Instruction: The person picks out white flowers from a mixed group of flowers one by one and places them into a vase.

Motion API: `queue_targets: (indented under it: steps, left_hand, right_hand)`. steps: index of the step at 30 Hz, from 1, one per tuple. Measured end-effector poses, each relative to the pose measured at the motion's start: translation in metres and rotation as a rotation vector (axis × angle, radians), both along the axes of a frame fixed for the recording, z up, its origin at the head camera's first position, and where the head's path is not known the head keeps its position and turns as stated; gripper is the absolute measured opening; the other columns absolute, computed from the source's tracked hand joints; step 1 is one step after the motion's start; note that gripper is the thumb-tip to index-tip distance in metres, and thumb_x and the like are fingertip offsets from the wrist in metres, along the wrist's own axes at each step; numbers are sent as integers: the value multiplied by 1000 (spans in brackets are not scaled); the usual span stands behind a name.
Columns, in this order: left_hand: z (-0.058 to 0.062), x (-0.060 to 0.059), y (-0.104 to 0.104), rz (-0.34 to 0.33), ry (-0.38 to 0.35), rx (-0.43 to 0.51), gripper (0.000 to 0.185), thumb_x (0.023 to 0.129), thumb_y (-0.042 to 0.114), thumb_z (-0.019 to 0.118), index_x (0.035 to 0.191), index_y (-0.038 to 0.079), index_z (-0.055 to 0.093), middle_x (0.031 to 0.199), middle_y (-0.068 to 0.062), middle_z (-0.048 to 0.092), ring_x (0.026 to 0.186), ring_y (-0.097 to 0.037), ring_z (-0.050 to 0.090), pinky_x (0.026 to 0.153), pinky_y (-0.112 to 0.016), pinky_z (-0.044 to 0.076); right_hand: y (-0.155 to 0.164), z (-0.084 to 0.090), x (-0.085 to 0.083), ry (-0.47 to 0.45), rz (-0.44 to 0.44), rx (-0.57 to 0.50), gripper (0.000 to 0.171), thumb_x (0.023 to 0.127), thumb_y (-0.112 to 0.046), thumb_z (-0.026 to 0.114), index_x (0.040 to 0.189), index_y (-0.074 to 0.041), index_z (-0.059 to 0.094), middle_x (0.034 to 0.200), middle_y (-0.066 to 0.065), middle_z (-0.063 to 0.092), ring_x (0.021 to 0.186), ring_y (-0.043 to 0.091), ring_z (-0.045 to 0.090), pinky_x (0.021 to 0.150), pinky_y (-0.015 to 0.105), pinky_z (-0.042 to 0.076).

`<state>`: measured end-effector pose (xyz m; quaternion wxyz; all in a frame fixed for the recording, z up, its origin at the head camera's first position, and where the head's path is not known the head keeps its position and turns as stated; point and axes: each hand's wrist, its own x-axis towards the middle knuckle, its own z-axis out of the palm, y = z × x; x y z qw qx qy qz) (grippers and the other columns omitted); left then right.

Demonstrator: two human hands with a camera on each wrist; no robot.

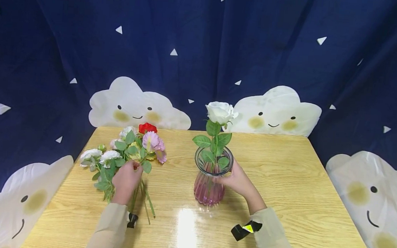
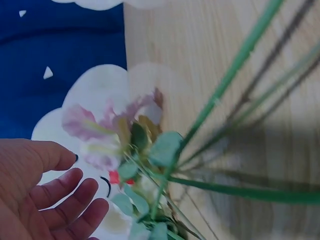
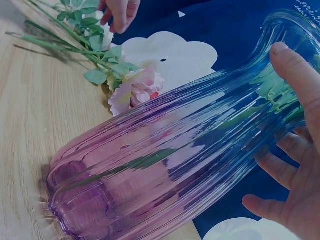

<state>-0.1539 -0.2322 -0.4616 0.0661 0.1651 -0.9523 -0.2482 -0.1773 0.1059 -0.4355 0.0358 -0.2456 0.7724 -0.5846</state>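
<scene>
Head view: flowers (image 1: 132, 150) near table edge (image 1: 51, 206); vase (image 1: 209, 190) well apart

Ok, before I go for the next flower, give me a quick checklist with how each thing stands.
1. Vase upright on the table: ok.
2. Right grip steadying the vase: ok, thumb and fingers round its neck.
3. White rose in place: ok, stem inside the vase, bloom above the rim.
4. Left grip holding a flower: not ok, the left wrist view shows nothing between thumb and fingers.
5. Loose stems separated: not ok, they overlap.
6. Red flower free to lift: cannot tell, its stem is hidden.
</scene>
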Motion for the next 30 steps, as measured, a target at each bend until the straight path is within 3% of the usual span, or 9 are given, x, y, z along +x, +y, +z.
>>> queue_targets:
  steps: [6, 13, 18, 30]
  left_hand:
    - [-5, 2, -9, 29, -63, 9, 25, 85, 25, 48, 94, 6, 62, 88, -11, 62, 66, -24, 56, 45, -37, 39]
    - [-16, 4, -14, 20, -133, 33, 21, 87, 24, 45, 78, 7, 53, 65, -7, 51, 53, -20, 44, 43, -31, 32]
    - [-27, 3, -18, 14, -151, 46, 21, 87, 22, 42, 70, 10, 45, 60, -6, 44, 53, -20, 41, 46, -32, 28]
    - [-47, -3, -17, 7, -248, 78, 29, 85, 23, 42, 58, 17, 34, 49, 2, 28, 44, -13, 23, 45, -27, 16]
  right_hand:
    - [0, 1, 1, -11, -15, 16, 90, 66, -9, 78, 140, -15, 26, 134, 11, 40, 125, 29, 33, 101, 50, 22]
    - [0, 1, 1, -39, -21, 13, 91, 65, -5, 77, 140, -12, 25, 134, 14, 40, 124, 31, 34, 100, 50, 23]
    - [-4, 19, 10, -59, -15, 24, 88, 66, 0, 74, 139, -6, 25, 133, 18, 40, 124, 33, 34, 100, 50, 23]
    - [-6, 25, 13, -75, -27, 39, 89, 65, 1, 74, 140, -8, 25, 134, 17, 40, 124, 31, 34, 101, 48, 23]
